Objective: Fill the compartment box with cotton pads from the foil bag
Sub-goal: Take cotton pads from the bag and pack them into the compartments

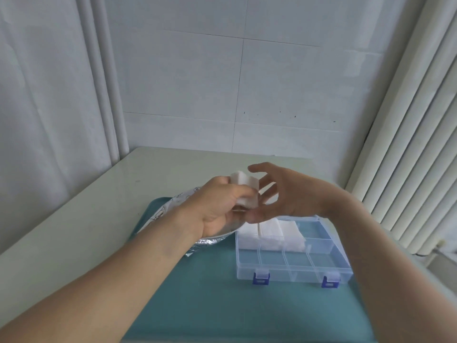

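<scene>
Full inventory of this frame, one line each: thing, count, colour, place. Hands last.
compartment box: one, clear with blue latches, on the mat's right side, lid open.
cotton pads in box: count unclear, white, far-left compartments.
pad stack: one, white, held above the bag.
foil bag: one, silver with print, on the mat, left of the box.
mat: one, teal, on the table.
table: one, pale.
left hand: grips the pad stack.
right hand: open, fingers spread beside the stack.
</scene>
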A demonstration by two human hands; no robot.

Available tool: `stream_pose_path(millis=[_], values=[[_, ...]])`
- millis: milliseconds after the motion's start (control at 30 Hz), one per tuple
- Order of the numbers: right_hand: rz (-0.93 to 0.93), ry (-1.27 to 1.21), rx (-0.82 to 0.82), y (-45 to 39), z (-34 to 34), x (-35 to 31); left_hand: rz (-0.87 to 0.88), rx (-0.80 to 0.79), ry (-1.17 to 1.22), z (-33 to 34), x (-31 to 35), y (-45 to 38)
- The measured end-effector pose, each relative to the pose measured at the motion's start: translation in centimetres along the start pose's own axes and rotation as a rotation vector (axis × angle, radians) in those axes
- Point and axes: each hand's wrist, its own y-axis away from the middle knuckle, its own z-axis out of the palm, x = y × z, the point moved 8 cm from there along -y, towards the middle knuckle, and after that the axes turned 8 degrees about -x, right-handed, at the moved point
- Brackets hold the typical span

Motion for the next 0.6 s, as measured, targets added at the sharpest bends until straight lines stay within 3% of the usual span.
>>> stream_pose_path(millis=[100, 200, 300, 500, 600], values=[[0.015, -0.213, -0.037, 0.3, -0.1, 1.3, 0.030, -0.026, 0.009, 0.4, 0.2, 0.2], [-0.013, -0.507, -0.094, 0.1, 0.8, 2.6, 0.043, -0.075, -0.206, 1.8, 0.0, 0.5], [-0.036, -0.636, -0.183, 0.3, 2.7, 3.0, 0.040, -0.043, -0.434, 1.9, -0.7, 0.5], [0.041, -0.951, 0.130, 1.9, 1.7, 6.3, 0.028, -0.027, -0.682, 2.0, -0.6, 0.7], [0.199, -0.848, 0.301, 3.8, 0.5, 9.9, 0.296, 0.047, -1.138, 2.7, 0.6, 0.3]])
